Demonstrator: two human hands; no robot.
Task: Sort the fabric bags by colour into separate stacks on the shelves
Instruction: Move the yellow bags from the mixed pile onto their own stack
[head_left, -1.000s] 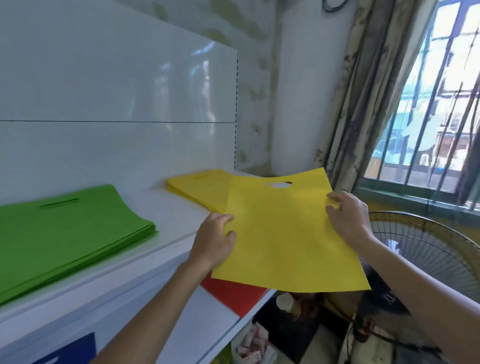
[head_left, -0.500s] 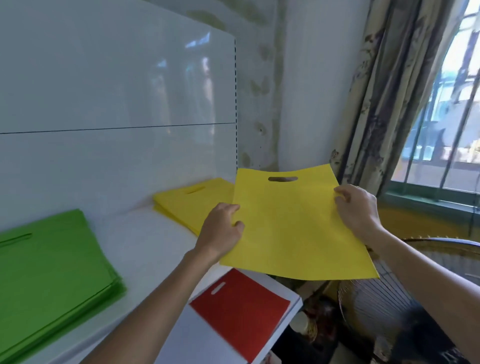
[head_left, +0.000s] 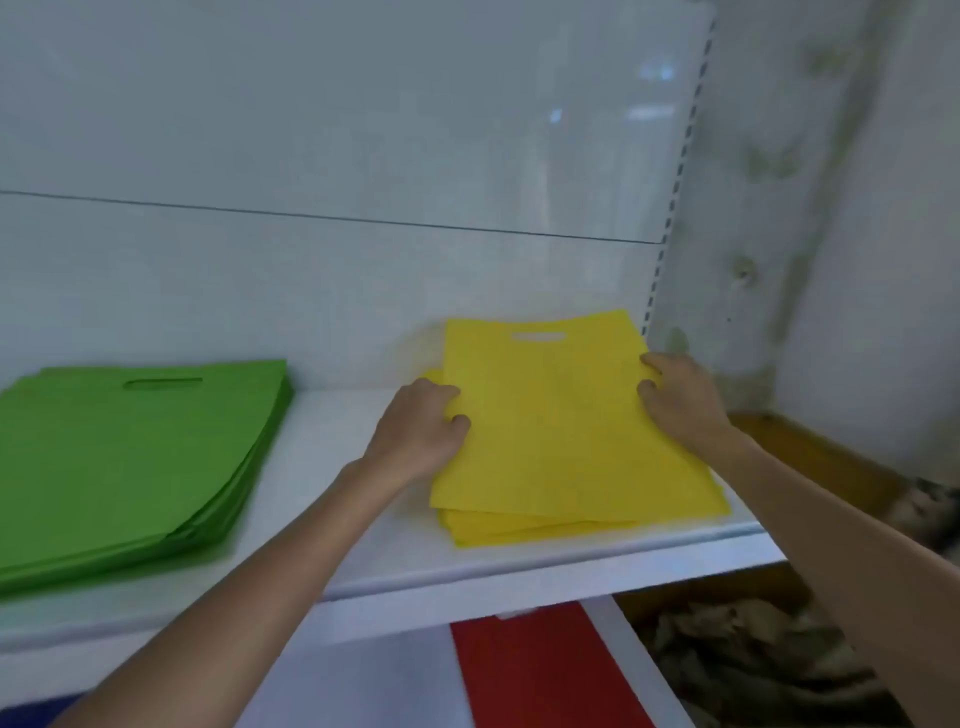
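head view shows the yellow bag (head_left: 561, 426) lying on the yellow stack (head_left: 519, 532) at the right end of the upper shelf (head_left: 519, 571) — left hand (head_left: 415, 431) pinches its left edge, right hand (head_left: 680, 400) its right. a green stack (head_left: 130, 467) sits well apart; a red bag (head_left: 530, 670) lies on the shelf below. how many bags remain unsorted is out of sight. half a second ago the bag hung in the air beyond the pile — now it is down.
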